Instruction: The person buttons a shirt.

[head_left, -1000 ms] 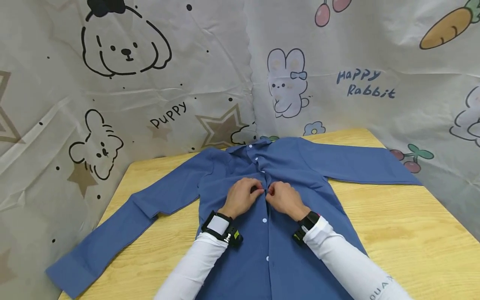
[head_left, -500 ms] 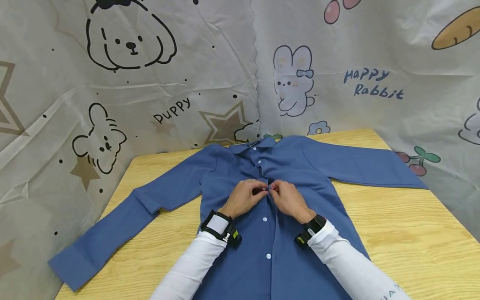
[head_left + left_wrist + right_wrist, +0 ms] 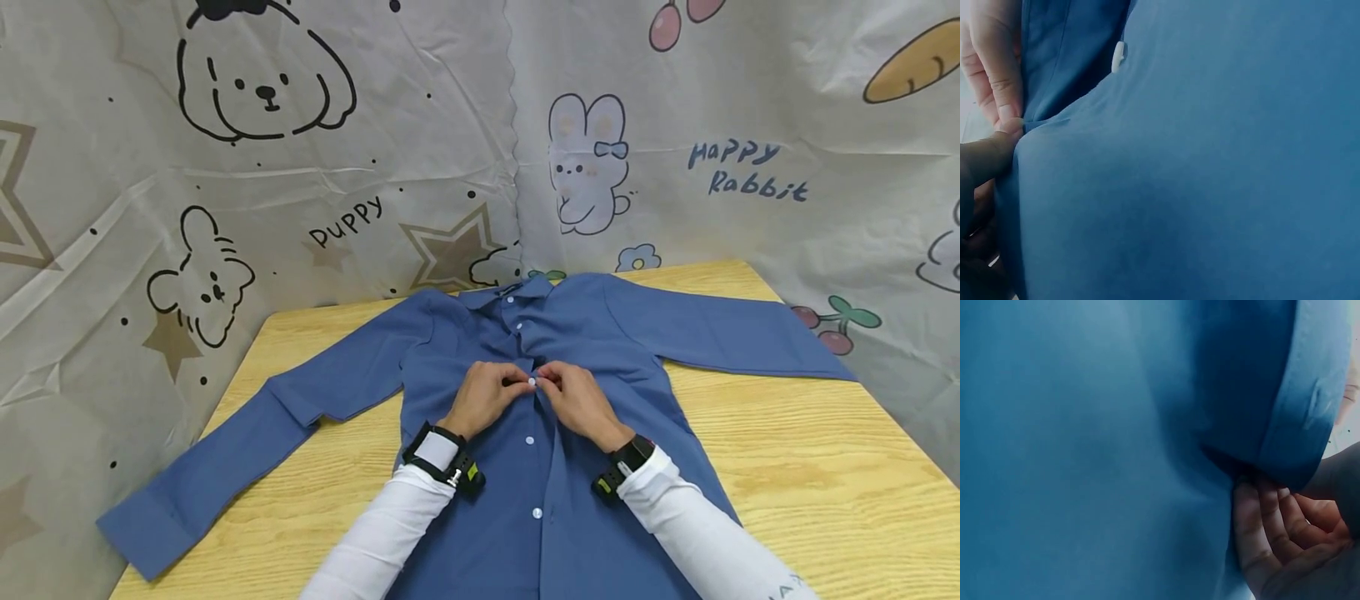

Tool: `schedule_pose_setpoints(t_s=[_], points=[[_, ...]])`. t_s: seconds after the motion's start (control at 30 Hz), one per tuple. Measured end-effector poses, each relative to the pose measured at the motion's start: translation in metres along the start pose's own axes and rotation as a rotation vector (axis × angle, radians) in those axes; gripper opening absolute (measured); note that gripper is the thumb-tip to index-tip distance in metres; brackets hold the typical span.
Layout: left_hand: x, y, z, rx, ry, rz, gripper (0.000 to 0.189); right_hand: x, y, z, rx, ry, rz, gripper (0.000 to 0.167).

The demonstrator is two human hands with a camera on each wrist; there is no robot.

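A blue long-sleeved shirt (image 3: 472, 525) lies spread on the table, its front facing up. At mid-chest my left hand (image 3: 483, 400) pinches the front edge between thumb and fingertips, right by a white button (image 3: 532, 382). Close beside it, my right hand (image 3: 581, 404) pinches the opposite front edge, and the fingertips of the two hands nearly meet. In the right wrist view, fingers (image 3: 1266, 525) are tucked under the front strip, which shows a stitched buttonhole (image 3: 1314, 403). The left wrist view shows a thumb (image 3: 988, 153) on bunched cloth and another button (image 3: 1117, 57) on the edge.
Further buttons run down the shirt front, one lower button (image 3: 537, 513) near an open stretch of the strip. Both sleeves spread outward over the wooden table (image 3: 817, 467). A printed cloth (image 3: 420, 100) hangs behind the table.
A white button has come into sight between my fingertips. The right front strip has lifted slightly away from the left below the hands. The head view has shifted a little.
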State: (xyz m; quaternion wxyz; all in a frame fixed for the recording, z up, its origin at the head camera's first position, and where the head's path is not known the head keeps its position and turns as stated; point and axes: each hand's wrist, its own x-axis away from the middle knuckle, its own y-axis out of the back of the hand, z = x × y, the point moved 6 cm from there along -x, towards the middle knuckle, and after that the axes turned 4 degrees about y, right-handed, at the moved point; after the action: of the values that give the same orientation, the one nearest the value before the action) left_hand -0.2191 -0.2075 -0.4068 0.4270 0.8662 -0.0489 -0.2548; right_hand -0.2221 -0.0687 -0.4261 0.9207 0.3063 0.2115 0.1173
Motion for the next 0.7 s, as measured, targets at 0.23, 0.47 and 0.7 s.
schedule_pose_setpoints(t_s=[0.23, 0.47, 0.7], points=[[0.0006, -0.0005, -0.0052, -0.063, -0.036, 0.055, 0.008, 0.0037, 0.0012, 0.0018, -0.019, 0.025, -0.013, 0.020], [0.0019, -0.0029, -0.0080, -0.108, -0.051, 0.066, 0.009, 0.0052, 0.0035, 0.0017, -0.028, 0.055, -0.008, 0.017], [0.0034, 0.0005, -0.0038, -0.077, -0.066, 0.049, 0.017, 0.0052, 0.0014, 0.0046, -0.007, 0.087, 0.019, 0.015]])
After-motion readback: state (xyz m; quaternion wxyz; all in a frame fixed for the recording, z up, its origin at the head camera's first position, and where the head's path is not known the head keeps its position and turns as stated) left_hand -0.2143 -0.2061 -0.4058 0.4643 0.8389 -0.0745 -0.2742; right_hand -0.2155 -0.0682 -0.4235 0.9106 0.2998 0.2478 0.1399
